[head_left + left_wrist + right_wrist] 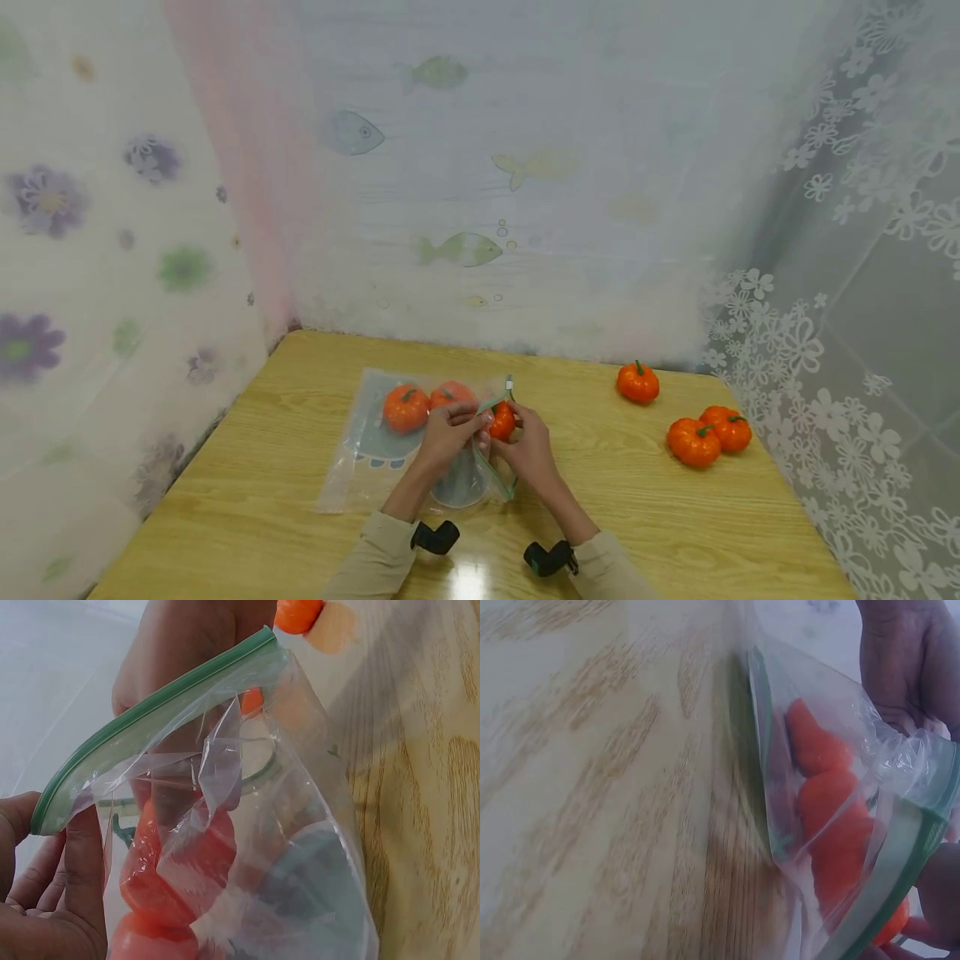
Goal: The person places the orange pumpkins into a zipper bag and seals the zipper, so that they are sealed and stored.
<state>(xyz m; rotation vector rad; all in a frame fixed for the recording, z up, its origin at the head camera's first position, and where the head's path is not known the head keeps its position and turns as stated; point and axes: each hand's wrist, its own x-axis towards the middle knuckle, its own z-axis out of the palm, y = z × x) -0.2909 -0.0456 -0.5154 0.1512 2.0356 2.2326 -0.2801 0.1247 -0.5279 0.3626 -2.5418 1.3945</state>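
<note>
A clear zip bag (pixel 341 479) with a green zip rim (pixel 150 712) lies on the table. Two small orange toy pumpkins, one at the left (pixel 406 408) and another beside it (pixel 454 393), show through its plastic. My left hand (pixel 444 437) pinches the rim, thumb and fingertips on either side of it in the left wrist view. At the bag's parted mouth my right hand (pixel 531 448) holds a third pumpkin (pixel 501 422) between thumb and fingers. In the right wrist view the pumpkins (pixel 829 799) sit in a row behind the plastic, and the fingers are partly hidden.
At the right of the wooden table (pixel 600 500), one pumpkin (pixel 638 383) stands toward the back. Nearer, two more, a front one (pixel 693 442) and one behind it (pixel 726 428), sit close together. Patterned curtains (pixel 480 183) hang behind and at both sides.
</note>
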